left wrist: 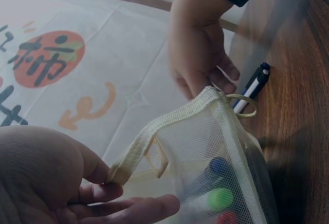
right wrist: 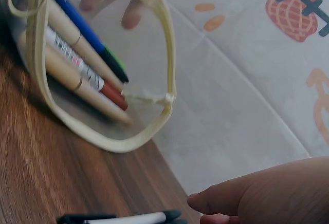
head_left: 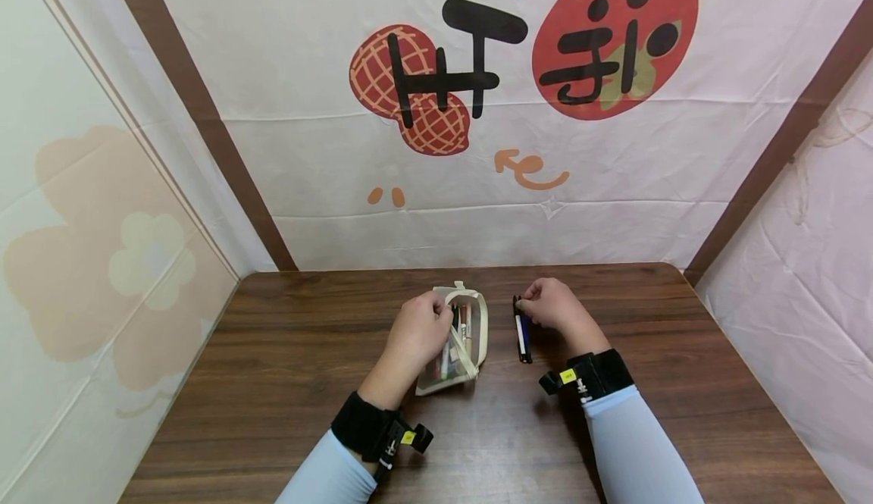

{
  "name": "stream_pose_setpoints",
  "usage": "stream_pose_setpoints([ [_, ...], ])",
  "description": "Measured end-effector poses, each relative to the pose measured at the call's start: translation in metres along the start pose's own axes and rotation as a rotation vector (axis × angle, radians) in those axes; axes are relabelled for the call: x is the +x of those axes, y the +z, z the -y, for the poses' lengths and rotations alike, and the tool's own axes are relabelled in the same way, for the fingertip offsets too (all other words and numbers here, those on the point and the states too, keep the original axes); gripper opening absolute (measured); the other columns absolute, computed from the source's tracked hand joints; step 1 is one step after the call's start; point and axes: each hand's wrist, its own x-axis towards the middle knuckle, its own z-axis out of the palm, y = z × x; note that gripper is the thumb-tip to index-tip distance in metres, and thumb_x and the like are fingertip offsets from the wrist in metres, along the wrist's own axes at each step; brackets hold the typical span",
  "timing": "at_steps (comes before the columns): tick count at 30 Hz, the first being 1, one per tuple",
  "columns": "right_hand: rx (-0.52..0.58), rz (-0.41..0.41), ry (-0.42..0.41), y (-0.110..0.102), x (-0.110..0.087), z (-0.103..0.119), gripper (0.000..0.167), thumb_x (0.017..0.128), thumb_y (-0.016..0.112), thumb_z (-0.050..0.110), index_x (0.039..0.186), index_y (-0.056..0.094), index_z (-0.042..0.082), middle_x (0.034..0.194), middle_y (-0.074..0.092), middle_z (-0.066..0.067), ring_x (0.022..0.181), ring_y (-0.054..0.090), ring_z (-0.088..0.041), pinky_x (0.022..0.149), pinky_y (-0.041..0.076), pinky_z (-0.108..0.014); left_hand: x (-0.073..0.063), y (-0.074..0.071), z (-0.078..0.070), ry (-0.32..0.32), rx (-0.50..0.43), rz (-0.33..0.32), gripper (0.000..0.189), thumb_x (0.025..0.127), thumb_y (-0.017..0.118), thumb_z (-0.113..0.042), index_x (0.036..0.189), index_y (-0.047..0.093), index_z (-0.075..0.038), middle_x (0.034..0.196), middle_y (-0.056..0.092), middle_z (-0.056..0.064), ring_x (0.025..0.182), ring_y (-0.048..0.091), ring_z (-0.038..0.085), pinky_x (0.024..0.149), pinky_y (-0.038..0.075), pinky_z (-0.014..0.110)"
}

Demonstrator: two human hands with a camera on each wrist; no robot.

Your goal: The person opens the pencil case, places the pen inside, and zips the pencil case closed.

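A cream mesh pencil pouch stands on the table with its mouth held wide. My left hand pinches the zipper edge of the pouch between thumb and fingers. Inside lie several pens and markers, among them a blue pen and beige-barrelled markers. To the right of the pouch, a white-and-black pen lies alongside a dark blue one. My right hand is at the far end of these pens, its fingers loosely bent; the right wrist view shows the thumb just off the pen's tip.
Brown wooden table extends around the pouch and pens. Behind its far edge hangs a printed white cloth. More cloth walls close off the left and right sides.
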Motion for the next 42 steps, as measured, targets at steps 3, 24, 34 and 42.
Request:
stream_pose_setpoints([
  [3, -0.024, 0.016, 0.014, 0.0, 0.001, -0.004, 0.023, 0.109, 0.074, 0.025, 0.114, 0.074, 0.003, 0.089, 0.077, -0.011, 0.075, 0.072, -0.022, 0.064, 0.058, -0.032, 0.0, 0.0, 0.0, -0.003, 0.001, 0.001, 0.024, 0.111, 0.055, -0.017, 0.089, 0.06, -0.011, 0.077, 0.054, 0.004, 0.062, 0.051, 0.019, 0.061, 0.042, 0.033],
  [24, -0.159, 0.001, 0.024, 0.012, 0.004, -0.004, 0.04, 0.102, 0.074, 0.017, 0.072, 0.048, 0.019, 0.064, 0.046, 0.004, 0.059, 0.047, -0.016, 0.059, 0.039, -0.032, -0.001, 0.0, 0.0, 0.003, -0.007, -0.001, 0.023, 0.111, 0.055, -0.017, 0.089, 0.06, -0.01, 0.08, 0.054, 0.005, 0.064, 0.051, 0.02, 0.062, 0.042, 0.033],
  [34, -0.267, -0.056, 0.013, 0.027, 0.026, -0.016, 0.029, 0.098, 0.083, 0.025, 0.12, 0.08, 0.005, 0.118, 0.08, -0.015, 0.091, 0.074, -0.027, 0.087, 0.063, -0.049, -0.001, 0.001, 0.001, 0.023, 0.006, -0.016, 0.023, 0.108, 0.057, -0.016, 0.086, 0.059, -0.012, 0.079, 0.054, 0.004, 0.067, 0.052, 0.019, 0.063, 0.042, 0.033],
  [42, -0.3, -0.064, -0.006, 0.032, 0.038, -0.029, 0.031, 0.1, 0.08, 0.023, 0.124, 0.08, 0.004, 0.126, 0.08, -0.019, 0.104, 0.076, -0.035, 0.093, 0.064, -0.054, -0.001, 0.001, 0.0, 0.028, 0.0, -0.015, 0.023, 0.108, 0.057, -0.017, 0.086, 0.058, -0.012, 0.078, 0.053, 0.003, 0.067, 0.052, 0.019, 0.062, 0.042, 0.033],
])
